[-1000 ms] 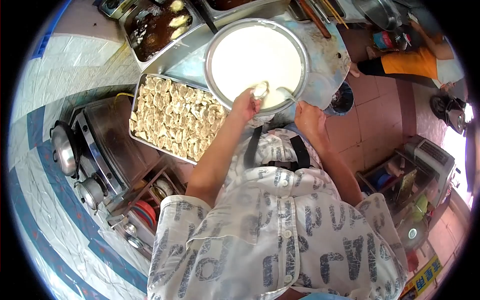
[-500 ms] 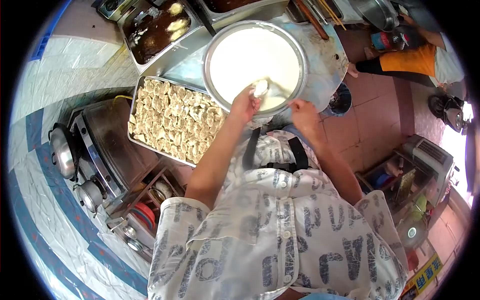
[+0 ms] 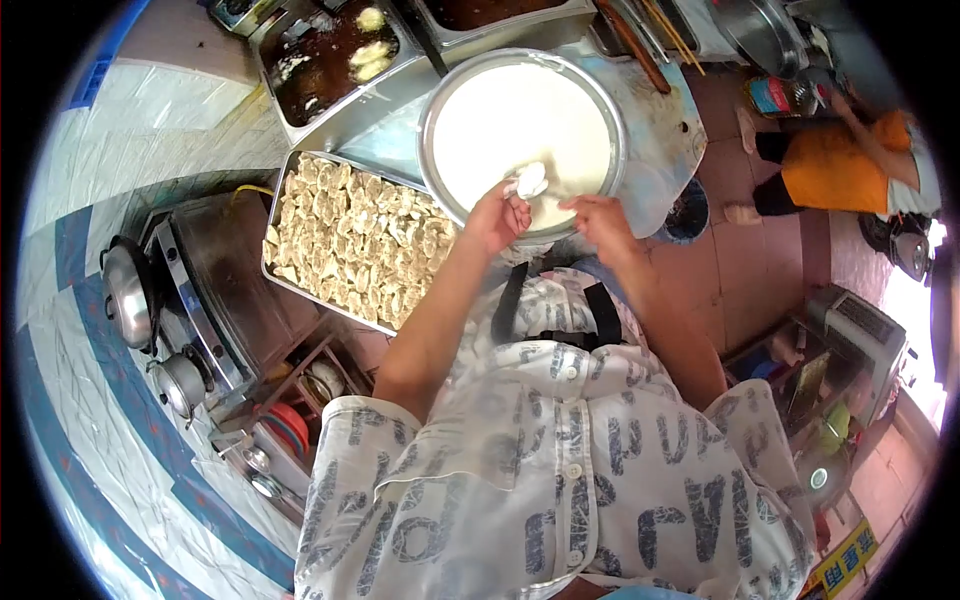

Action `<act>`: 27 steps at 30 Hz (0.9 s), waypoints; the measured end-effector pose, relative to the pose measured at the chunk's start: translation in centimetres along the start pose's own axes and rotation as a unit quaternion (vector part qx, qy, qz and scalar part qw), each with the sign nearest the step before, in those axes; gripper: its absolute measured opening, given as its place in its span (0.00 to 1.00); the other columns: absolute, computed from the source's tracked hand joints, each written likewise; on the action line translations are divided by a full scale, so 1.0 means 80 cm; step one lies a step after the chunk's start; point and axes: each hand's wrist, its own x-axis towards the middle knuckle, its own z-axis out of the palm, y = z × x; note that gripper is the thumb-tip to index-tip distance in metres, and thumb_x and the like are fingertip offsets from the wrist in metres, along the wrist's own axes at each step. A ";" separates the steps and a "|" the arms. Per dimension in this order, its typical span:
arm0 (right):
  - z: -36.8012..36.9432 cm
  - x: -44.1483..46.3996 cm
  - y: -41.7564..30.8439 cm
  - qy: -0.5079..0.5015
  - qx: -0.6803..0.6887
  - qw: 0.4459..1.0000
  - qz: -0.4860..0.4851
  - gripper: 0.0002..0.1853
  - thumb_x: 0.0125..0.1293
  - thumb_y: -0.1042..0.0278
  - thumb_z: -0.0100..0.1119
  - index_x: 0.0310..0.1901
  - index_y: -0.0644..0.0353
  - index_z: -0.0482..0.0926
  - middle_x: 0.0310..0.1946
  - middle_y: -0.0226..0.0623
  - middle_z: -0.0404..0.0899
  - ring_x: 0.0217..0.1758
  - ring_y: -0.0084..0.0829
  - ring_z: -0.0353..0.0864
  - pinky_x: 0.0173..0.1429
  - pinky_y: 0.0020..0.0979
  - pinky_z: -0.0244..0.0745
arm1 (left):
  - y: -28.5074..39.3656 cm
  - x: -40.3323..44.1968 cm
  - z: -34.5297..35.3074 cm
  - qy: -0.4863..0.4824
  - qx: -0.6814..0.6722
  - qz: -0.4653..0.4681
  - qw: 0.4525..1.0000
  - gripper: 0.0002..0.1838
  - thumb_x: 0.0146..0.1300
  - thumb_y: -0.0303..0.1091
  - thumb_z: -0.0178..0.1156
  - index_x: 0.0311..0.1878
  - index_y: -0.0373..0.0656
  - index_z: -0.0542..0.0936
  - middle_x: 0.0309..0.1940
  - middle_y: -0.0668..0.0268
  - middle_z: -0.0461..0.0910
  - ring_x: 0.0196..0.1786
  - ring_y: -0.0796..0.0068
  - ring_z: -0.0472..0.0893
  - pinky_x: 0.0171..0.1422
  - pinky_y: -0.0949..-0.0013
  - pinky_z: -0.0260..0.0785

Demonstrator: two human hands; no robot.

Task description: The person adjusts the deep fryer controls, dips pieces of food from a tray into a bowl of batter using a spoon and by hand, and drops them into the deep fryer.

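Observation:
A wide metal bowl [image 3: 620, 150] full of pale, smooth batter [image 3: 505, 115] stands in front of me. Over its near side, my left hand [image 3: 499, 217] has its fingers curled around a small white, batter-coated thing [image 3: 532, 179], whose kind does not show clearly. Just to the right, above the near rim, my right hand [image 3: 602, 222] is closed with its fingertips pointing toward the batter. Whatever those fingers pinch is too small or blurred to name. Left of the bowl lies a metal tray [image 3: 330, 305] covered with rows of light brown pieces of food [image 3: 360, 230].
Behind the tray, a fryer [image 3: 350, 105] of dark oil holds pale floating pieces [image 3: 372, 60]. Chopsticks [image 3: 672, 35] lie at the back right. A person in orange [image 3: 840, 170] reaches near a bottle [image 3: 780, 96]. A bucket [image 3: 688, 210] sits on the floor; a stove [image 3: 235, 290] is left.
My right hand's fingertips have moved slightly left, closer to my left hand. The white thing is tilted differently. At right, the other person has moved further into view, arm near the bottle.

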 end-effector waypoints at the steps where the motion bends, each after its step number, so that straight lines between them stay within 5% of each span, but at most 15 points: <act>1: -0.018 0.010 -0.005 -0.033 0.108 0.993 0.036 0.12 0.67 0.64 0.61 0.44 0.63 0.85 0.16 0.19 0.63 0.16 0.14 0.56 0.20 0.21 0.47 | 0.004 -0.003 -0.003 -0.010 -0.003 0.007 1.000 0.16 0.68 0.34 0.58 0.58 0.46 0.76 0.44 0.68 0.83 0.31 0.83 0.78 0.33 0.79 0.76; 4: -0.047 0.025 -0.019 -0.052 0.262 0.963 0.041 0.14 0.70 0.64 0.58 0.49 0.66 0.83 0.16 0.20 0.63 0.15 0.14 0.52 0.19 0.23 0.47 | 0.029 -0.013 -0.005 -0.027 -0.010 0.034 0.999 0.16 0.67 0.34 0.59 0.57 0.48 0.77 0.43 0.69 0.83 0.31 0.81 0.79 0.35 0.76 0.77; 10: -0.063 0.019 0.011 0.014 0.047 0.999 -0.013 0.17 0.73 0.62 0.56 0.52 0.69 0.82 0.15 0.21 0.63 0.14 0.15 0.52 0.18 0.23 0.46 | 0.184 -0.063 0.012 0.105 0.042 0.186 0.976 0.11 0.70 0.36 0.57 0.53 0.50 0.78 0.34 0.71 0.80 0.29 0.81 0.77 0.33 0.78 0.75; 14: -0.057 0.001 0.041 0.030 0.017 0.999 0.023 0.18 0.73 0.61 0.57 0.53 0.70 0.82 0.16 0.23 0.65 0.14 0.14 0.54 0.19 0.21 0.47 | 0.325 -0.097 0.039 0.153 0.159 0.361 0.906 0.14 0.75 0.36 0.50 0.57 0.44 0.76 0.35 0.66 0.79 0.28 0.81 0.74 0.27 0.78 0.72; 17: -0.051 -0.005 0.056 0.037 0.016 0.999 0.025 0.18 0.73 0.61 0.57 0.52 0.69 0.83 0.16 0.24 0.67 0.15 0.14 0.55 0.19 0.21 0.47 | 0.415 -0.076 0.007 0.242 0.319 0.411 0.819 0.15 0.75 0.38 0.50 0.57 0.44 0.79 0.40 0.64 0.82 0.25 0.78 0.77 0.24 0.77 0.69; 23: -0.048 -0.020 0.042 0.063 -0.013 0.998 -0.008 0.16 0.74 0.62 0.55 0.49 0.66 0.85 0.16 0.22 0.66 0.17 0.14 0.56 0.21 0.22 0.49 | 0.455 -0.044 -0.008 0.300 0.582 0.376 0.655 0.17 0.65 0.36 0.63 0.53 0.38 0.83 0.29 0.65 0.83 0.25 0.76 0.81 0.28 0.72 0.71; 24: -0.049 -0.019 0.041 0.064 -0.014 0.998 -0.016 0.16 0.74 0.62 0.55 0.48 0.66 0.85 0.16 0.22 0.65 0.17 0.14 0.56 0.22 0.22 0.50 | 0.474 -0.035 -0.041 0.206 0.586 0.423 0.660 0.19 0.64 0.37 0.63 0.54 0.35 0.82 0.29 0.66 0.83 0.27 0.76 0.82 0.32 0.71 0.74; 27: -0.049 -0.016 0.040 0.071 0.004 0.997 -0.020 0.16 0.74 0.62 0.55 0.48 0.66 0.85 0.16 0.22 0.65 0.18 0.15 0.57 0.23 0.23 0.51 | 0.419 -0.088 0.008 0.261 0.538 0.464 0.653 0.19 0.65 0.36 0.62 0.56 0.35 0.81 0.30 0.66 0.83 0.29 0.79 0.81 0.34 0.73 0.74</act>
